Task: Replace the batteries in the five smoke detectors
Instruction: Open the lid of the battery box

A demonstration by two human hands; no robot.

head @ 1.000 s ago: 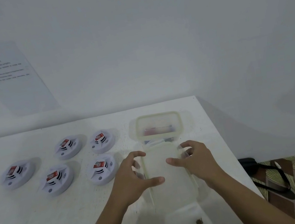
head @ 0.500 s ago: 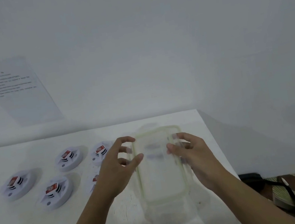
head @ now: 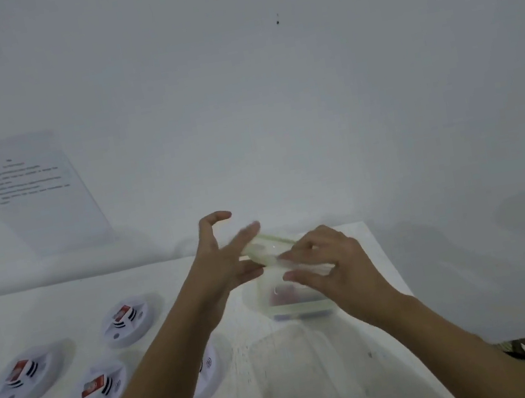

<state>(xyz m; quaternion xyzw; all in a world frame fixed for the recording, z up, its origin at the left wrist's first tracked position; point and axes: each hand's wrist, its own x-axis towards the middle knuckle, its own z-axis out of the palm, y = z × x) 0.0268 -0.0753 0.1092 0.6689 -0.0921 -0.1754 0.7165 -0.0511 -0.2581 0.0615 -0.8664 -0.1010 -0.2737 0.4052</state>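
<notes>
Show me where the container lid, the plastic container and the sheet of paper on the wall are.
container lid (head: 267, 245): head view, on its pale green rim between the hands.
plastic container (head: 293, 310): head view, on its near wall.
sheet of paper (head: 48, 213): head view, on its blank lower half.

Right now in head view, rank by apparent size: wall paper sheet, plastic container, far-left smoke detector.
1. Paper sheet, clearly largest.
2. Plastic container and far-left smoke detector: look similar; container partly hidden by the right hand, so unranked.

dim, soft light (motion-blurred fingers (head: 249, 232))
</notes>
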